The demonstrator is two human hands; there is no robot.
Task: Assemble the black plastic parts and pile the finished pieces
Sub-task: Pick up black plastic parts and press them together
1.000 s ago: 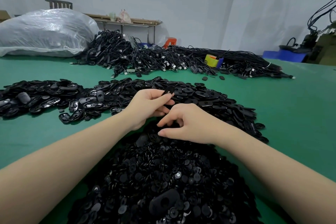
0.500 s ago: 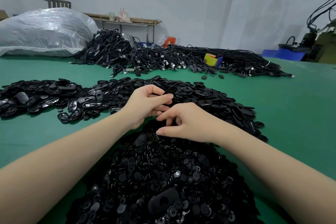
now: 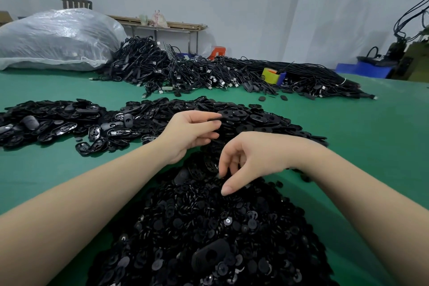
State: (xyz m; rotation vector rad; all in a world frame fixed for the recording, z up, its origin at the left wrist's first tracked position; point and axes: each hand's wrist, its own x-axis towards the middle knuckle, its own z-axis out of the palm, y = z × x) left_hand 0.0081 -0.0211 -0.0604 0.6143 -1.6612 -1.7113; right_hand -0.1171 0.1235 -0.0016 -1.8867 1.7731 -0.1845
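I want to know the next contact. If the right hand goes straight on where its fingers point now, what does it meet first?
Probably the heap of small round black parts: the right hand points its fingers down, just above it.

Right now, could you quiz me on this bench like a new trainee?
1. True or false: the left hand pinches a flat black part.
2. The right hand reaches into: A) the pile of small round pieces, B) the cable heap, C) the plastic bag?
3. What colour is the table?

Key: 1 true; 2 A; 3 green.
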